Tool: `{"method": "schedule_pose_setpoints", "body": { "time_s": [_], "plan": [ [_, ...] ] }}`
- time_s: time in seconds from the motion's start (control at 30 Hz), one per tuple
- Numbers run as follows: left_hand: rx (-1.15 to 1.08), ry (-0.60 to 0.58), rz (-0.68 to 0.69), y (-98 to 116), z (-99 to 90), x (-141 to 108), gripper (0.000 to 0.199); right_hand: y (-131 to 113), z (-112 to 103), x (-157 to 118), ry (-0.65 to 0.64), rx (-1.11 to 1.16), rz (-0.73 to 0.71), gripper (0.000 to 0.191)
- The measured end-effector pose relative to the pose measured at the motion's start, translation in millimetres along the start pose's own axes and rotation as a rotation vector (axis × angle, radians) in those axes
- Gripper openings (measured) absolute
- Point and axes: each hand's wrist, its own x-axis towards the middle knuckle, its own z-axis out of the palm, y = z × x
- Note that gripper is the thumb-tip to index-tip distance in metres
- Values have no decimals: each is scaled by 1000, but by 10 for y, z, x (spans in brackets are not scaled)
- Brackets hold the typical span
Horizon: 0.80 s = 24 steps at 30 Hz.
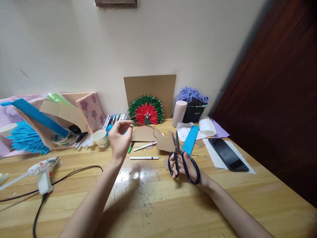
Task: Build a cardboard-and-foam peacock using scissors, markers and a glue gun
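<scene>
My left hand (120, 139) is raised above the table, pinching one end of a thin, curved brown strip (149, 126), seemingly cardboard, that bends to the right. In my right hand (182, 166) are black-handled scissors (176, 147), with the blades slightly apart and pointing away from me. Between and beyond my hands lie cut cardboard pieces (166, 143) and a larger cardboard piece with a curved edge (143, 134). A pink-and-white marker (145, 146), a white marker (143, 158) and a green marker (131, 147) rest near my left hand. Right of the scissors is a blue strip (191, 140).
A hot glue gun (44, 175) with its black cord sits at left, near a paper cup (100, 138). At the back, a red-and-green peacock decoration (146, 110) leans on a cardboard sheet (150, 86). A pink bottle (179, 113) and a phone (228, 154) are at right.
</scene>
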Motion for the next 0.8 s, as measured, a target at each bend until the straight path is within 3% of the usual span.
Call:
{"method": "schedule_pose_setpoints", "body": {
  "time_s": [0.13, 0.23, 0.47, 0.6, 0.8],
  "plan": [
    [-207, 92, -78, 165, -4, 33, 15, -4, 126, -90, -125, -14, 35, 67],
    [-263, 32, -234, 182, 88, -80, 17, -14, 220, -162, -125, -112, 11, 65],
    [-279, -195, -614, 39, 399, -512, 24, -23, 329, -135, 52, -256, 29, 67],
    [-247, -263, -693, -47, 455, -616, 24, 20, 331, -56, 189, -209, 82, 71],
    [-290, -253, -768, -140, 444, -625, 23, 116, 324, -49, 208, -204, 84, 66]
  ]
}}
